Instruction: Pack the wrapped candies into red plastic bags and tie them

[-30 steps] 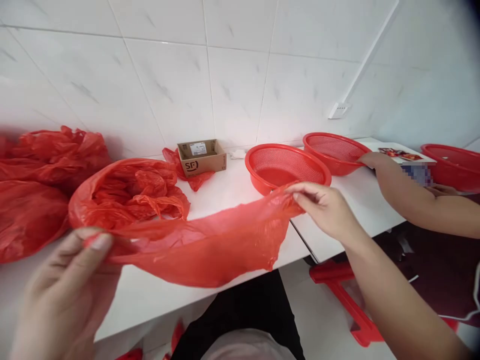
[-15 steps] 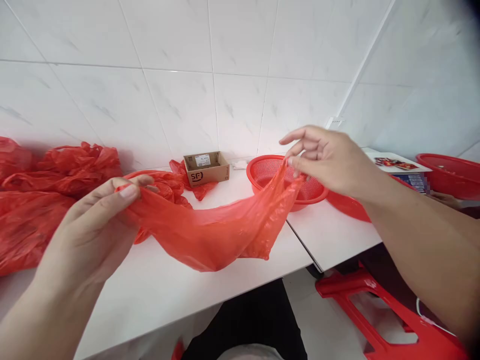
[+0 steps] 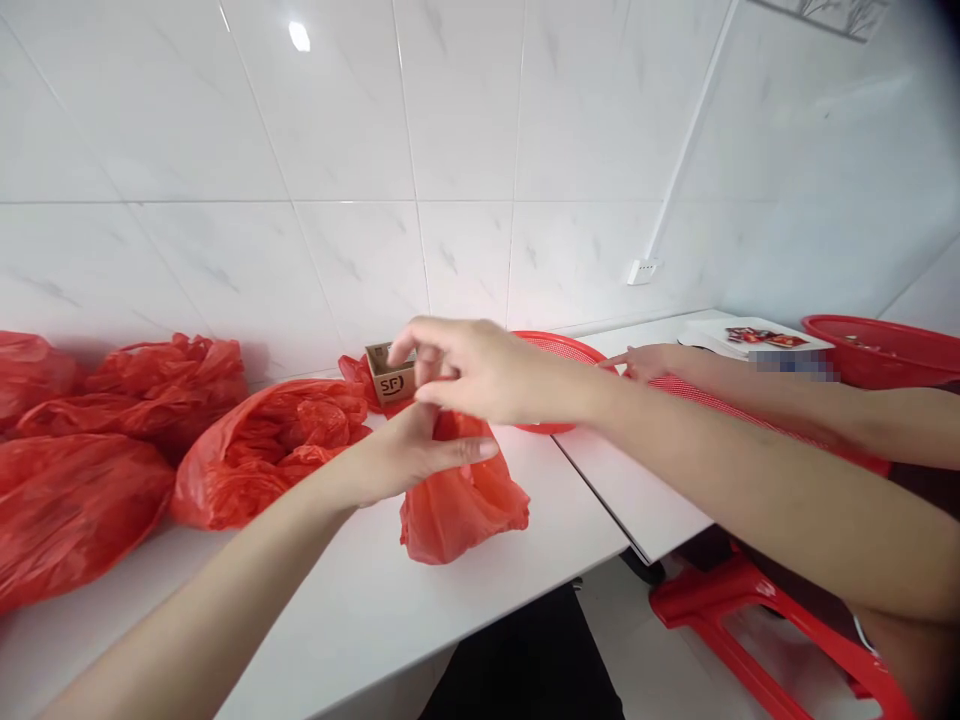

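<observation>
A red plastic bag [image 3: 463, 512] hangs gathered below my two hands, in front of me over the white table. My left hand [image 3: 409, 455] is around the bag's upper part, thumb stretched across its front and the other fingers mostly hidden. Just above, my right hand [image 3: 487, 375] crosses over with bent fingers and its thumb pressed in; a bit of red film shows at its thumb. Behind the hands stands a small cardboard box [image 3: 391, 386], partly covered. Left of the hands lies a fuller red bag [image 3: 217, 470] stuffed with crumpled red bags.
More red bags [image 3: 82, 500] are heaped along the left. A red mesh basket [image 3: 559, 345] stands behind my right forearm. At the right, another person's hand [image 3: 652, 362] reaches over the table [image 3: 360, 620]. A red basin [image 3: 885, 350] and a red stool [image 3: 739, 600] are there too.
My hands have come together at the middle, the right moving left and the left moving right. The bag, stretched sideways before, now hangs bunched. Another person's arm has reached in from the right.
</observation>
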`<action>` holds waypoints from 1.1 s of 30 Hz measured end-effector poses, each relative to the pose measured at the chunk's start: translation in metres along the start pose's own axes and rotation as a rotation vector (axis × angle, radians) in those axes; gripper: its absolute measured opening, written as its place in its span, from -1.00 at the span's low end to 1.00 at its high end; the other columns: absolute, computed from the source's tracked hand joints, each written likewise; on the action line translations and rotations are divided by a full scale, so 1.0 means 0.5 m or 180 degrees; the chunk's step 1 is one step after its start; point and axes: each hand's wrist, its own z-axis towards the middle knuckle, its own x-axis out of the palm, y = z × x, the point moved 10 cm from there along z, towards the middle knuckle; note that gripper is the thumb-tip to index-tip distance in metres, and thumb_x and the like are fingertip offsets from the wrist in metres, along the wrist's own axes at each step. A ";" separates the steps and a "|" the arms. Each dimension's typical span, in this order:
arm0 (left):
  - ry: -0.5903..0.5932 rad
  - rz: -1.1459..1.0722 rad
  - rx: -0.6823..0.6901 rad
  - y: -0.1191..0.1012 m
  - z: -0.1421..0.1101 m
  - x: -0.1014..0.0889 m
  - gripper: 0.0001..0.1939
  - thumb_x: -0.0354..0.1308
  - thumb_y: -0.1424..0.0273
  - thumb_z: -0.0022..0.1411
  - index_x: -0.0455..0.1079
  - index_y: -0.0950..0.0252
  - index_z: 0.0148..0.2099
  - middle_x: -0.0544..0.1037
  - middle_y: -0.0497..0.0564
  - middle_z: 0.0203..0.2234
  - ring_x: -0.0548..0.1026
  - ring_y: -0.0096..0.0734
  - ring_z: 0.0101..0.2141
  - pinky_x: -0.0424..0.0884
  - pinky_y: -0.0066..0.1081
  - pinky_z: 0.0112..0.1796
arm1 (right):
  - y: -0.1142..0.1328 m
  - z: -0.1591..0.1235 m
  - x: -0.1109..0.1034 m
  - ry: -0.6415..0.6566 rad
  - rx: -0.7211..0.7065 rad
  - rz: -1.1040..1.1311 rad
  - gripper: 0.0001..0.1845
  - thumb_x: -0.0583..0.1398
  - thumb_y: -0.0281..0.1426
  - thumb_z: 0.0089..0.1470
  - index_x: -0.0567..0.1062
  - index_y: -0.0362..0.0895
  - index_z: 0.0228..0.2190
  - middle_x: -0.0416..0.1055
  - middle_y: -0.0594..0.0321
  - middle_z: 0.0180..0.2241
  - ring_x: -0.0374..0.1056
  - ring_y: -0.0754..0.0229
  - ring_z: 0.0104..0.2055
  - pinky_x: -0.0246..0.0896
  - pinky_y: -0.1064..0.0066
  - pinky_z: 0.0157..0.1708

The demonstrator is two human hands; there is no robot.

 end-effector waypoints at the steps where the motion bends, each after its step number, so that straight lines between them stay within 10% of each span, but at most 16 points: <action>1: 0.0029 -0.0026 -0.0135 0.015 0.009 0.007 -0.73 0.38 0.48 -0.08 0.43 0.23 -0.29 0.46 -0.06 -0.47 0.45 -0.41 -0.44 0.39 -0.49 -0.45 | 0.011 0.005 0.012 -0.0054 -0.0162 0.0016 -0.73 0.15 -0.56 0.07 0.41 -0.07 -0.17 0.43 0.34 -0.32 0.36 0.31 -0.34 0.28 0.46 -0.37; 6: -0.0080 -0.0272 -0.0462 0.067 0.030 -0.006 -0.67 0.16 0.15 0.21 0.23 0.24 -0.45 0.22 -0.18 -0.72 0.16 -0.57 -0.68 0.16 -0.50 -0.61 | -0.036 -0.012 -0.008 -0.0705 -0.0402 -0.0116 -0.70 0.10 -0.57 0.08 0.39 -0.07 -0.14 0.41 0.26 -0.14 0.34 0.32 -0.26 0.27 0.42 -0.25; 10: 0.0192 -0.0133 -0.0529 0.088 0.028 0.000 -0.50 0.03 -0.02 0.25 0.30 0.29 -0.51 0.35 -0.05 -0.74 0.28 -0.51 -0.66 0.16 -0.47 -0.58 | -0.140 -0.039 0.013 -0.0373 0.0081 0.0197 -0.62 0.08 -0.59 0.03 0.33 -0.07 -0.10 0.44 0.31 -0.28 0.35 0.31 -0.32 0.25 0.42 -0.33; 18: 0.0219 -0.0593 -0.0553 0.109 0.034 0.005 -0.56 0.05 0.06 0.29 0.36 0.32 -0.44 0.43 -0.02 -0.69 0.37 -0.45 -0.60 0.33 -0.42 -0.45 | -0.162 -0.072 0.026 -0.0500 0.0245 0.0276 -0.73 0.15 -0.47 0.06 0.31 -0.05 -0.15 0.38 0.31 -0.28 0.32 0.31 -0.33 0.28 0.41 -0.31; 27: 0.0577 -0.0478 -0.0287 0.084 0.020 -0.001 -0.73 0.24 0.22 0.16 0.44 0.33 -0.44 0.49 -0.01 -0.54 0.39 -0.49 -0.52 0.34 -0.45 -0.39 | -0.038 -0.132 0.051 -0.0551 -0.0373 0.0403 -0.75 0.12 -0.53 0.11 0.37 -0.04 -0.16 0.39 0.31 -0.29 0.34 0.28 -0.21 0.29 0.37 -0.12; 33: 0.0433 0.0428 0.0044 0.077 0.017 0.001 -0.93 0.21 0.47 0.09 0.36 0.28 -0.37 0.44 -0.09 -0.46 0.36 -0.52 -0.48 0.31 -0.48 -0.40 | -0.178 -0.122 0.078 -0.0936 0.0394 0.1336 -0.72 0.01 -0.25 0.31 0.34 -0.03 -0.01 0.44 0.21 -0.12 0.38 0.19 -0.07 0.27 0.26 -0.02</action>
